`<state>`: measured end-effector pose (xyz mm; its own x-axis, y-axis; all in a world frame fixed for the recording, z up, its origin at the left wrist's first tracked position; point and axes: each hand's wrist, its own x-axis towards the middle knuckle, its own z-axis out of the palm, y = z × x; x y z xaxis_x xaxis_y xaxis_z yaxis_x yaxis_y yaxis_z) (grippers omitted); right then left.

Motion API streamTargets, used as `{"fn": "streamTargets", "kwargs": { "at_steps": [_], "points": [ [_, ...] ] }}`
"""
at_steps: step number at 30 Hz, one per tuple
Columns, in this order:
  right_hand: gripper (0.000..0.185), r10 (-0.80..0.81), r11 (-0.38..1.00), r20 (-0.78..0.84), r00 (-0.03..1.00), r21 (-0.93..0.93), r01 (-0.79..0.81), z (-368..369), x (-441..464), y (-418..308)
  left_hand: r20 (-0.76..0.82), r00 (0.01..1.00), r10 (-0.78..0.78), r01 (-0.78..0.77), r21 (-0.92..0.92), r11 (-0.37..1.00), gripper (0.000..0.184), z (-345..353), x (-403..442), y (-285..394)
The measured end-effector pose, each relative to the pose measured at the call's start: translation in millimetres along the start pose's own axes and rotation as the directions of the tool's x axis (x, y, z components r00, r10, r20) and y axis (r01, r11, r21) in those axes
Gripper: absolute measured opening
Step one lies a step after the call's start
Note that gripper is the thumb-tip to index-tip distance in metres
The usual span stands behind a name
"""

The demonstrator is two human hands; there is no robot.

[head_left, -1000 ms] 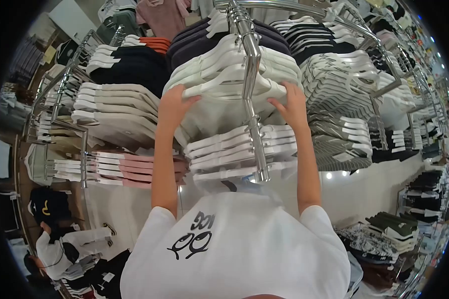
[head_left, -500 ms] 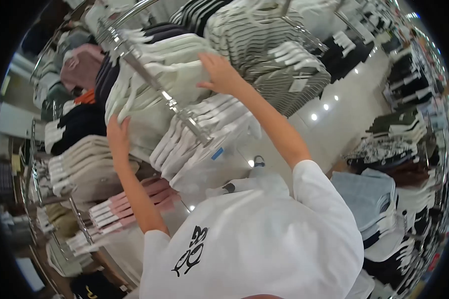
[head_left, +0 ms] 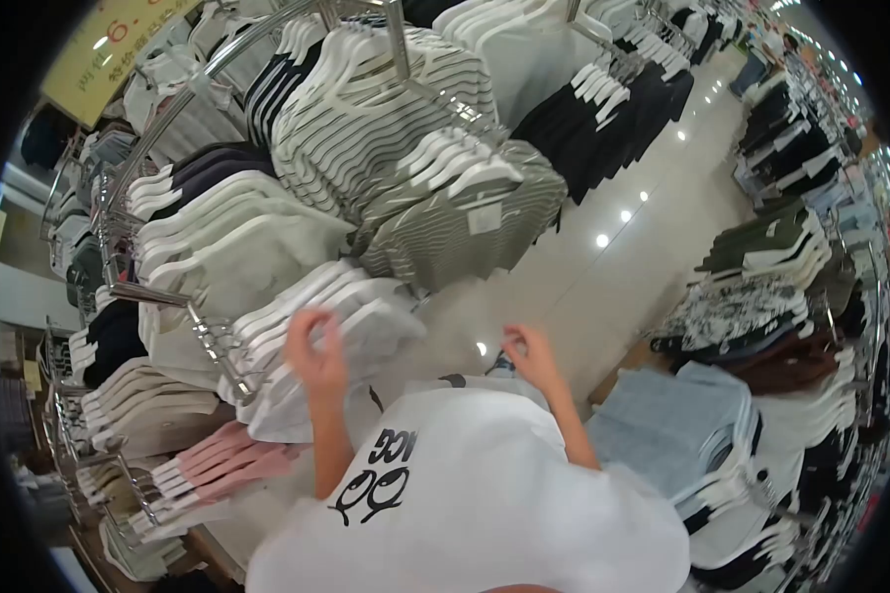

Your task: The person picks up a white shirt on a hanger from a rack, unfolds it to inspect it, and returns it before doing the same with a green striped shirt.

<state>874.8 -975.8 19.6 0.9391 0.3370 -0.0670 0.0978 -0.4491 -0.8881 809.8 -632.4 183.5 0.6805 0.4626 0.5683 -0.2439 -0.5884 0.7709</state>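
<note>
My left hand (head_left: pixel 316 348) is in front of white garments (head_left: pixel 285 321) on white hangers. Its fingers are bent and blurred, the thumb apart, with nothing seen between them. Lower right of centre, my right hand (head_left: pixel 530 354) hangs over the floor, loosely curled with a gap between thumb and fingers, and nothing shows in it. Pale green tops (head_left: pixel 257 242) hang behind the white ones, touched by neither hand. A grey-green striped garment (head_left: pixel 455 237) with a white tag hangs beyond, between the two hands' sides.
A chrome rail (head_left: pixel 153 295) ends near the white garments. Pink garments (head_left: pixel 229 463) hang at lower left. Shiny floor (head_left: pixel 603 282) runs along the aisle. Folded-looking light blue denim (head_left: pixel 667 420) and dark clothes line the right. A yellow sign (head_left: pixel 109 54) is at upper left.
Both hands have let go of the pale green top and drawn back toward my body. The view has turned right, so the racks now lie further left.
</note>
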Motion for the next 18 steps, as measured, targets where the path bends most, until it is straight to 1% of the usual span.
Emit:
{"fn": "streamTargets", "kwargs": {
  "at_steps": [1,2,4,5,7,8,10,11,13,14,16,17,18],
  "points": [
    [0.034,0.067,0.998,0.003,0.998,0.019,-0.067,-23.0,-5.1,2.4,0.147,0.985,-0.095,0.095,0.01,0.995,0.019,47.6,21.5,1.0],
    [0.034,0.058,0.998,0.014,0.998,0.014,-0.058,-42.4,-3.9,11.9,0.223,0.965,-0.137,0.133,0.033,0.991,0.027,91.8,35.4,-15.0],
    [0.032,0.1,0.994,-0.017,0.995,0.048,-0.099,-79.1,3.8,29.5,0.244,0.969,0.023,-0.072,0.192,0.979,0.035,168.1,58.7,-54.2],
    [0.032,0.098,0.994,0.001,0.995,0.041,-0.098,-95.5,11.5,37.6,0.233,0.973,0.01,-0.058,0.201,0.978,0.035,195.2,63.6,-70.6],
    [0.031,0.025,0.999,-0.068,0.997,-0.027,-0.026,-125.8,36.0,50.3,0.356,0.933,-0.048,-0.091,0.363,0.927,0.041,230.1,66.6,-95.9],
    [0.031,0.017,0.999,-0.042,0.999,-0.036,-0.018,-140.6,49.9,47.3,0.335,0.94,-0.066,-0.068,0.375,0.925,0.041,238.7,62.0,-98.3],
    [0.03,-0.028,0.999,-0.093,0.995,-0.044,0.024,-165.0,84.2,40.9,0.384,0.909,-0.163,-0.126,0.625,0.77,0.038,254.7,55.7,-106.0],
    [0.03,-0.031,0.998,-0.069,0.997,-0.048,0.028,-173.5,103.4,41.8,0.368,0.912,-0.181,-0.105,0.636,0.764,0.038,259.9,54.5,-107.0],
    [0.033,-0.067,0.998,-0.068,0.995,-0.009,0.067,-183.1,139.0,43.9,0.328,0.886,-0.326,0.027,0.667,0.744,0.033,266.7,48.5,-107.8],
    [0.033,-0.059,0.998,-0.05,0.997,-0.011,0.059,-186.5,154.6,42.2,0.322,0.882,-0.345,0.042,0.674,0.738,0.033,270.5,44.6,-104.6],
    [0.038,-0.177,0.979,-0.079,0.981,-0.116,0.167,-191.6,194.3,26.6,0.208,0.884,-0.419,0.201,0.641,0.741,0.028,280.9,47.9,-91.1],
    [0.038,-0.181,0.978,-0.072,0.981,-0.117,0.172,-192.6,213.0,11.2,0.2,0.884,-0.422,0.207,0.642,0.738,0.028,283.5,51.6,-84.2],
    [0.042,-0.33,0.927,-0.163,0.93,-0.241,0.286,-193.0,231.3,-9.3,0.202,0.869,-0.452,0.231,0.641,0.732,0.027,285.4,56.7,-75.9]
  ]
}}
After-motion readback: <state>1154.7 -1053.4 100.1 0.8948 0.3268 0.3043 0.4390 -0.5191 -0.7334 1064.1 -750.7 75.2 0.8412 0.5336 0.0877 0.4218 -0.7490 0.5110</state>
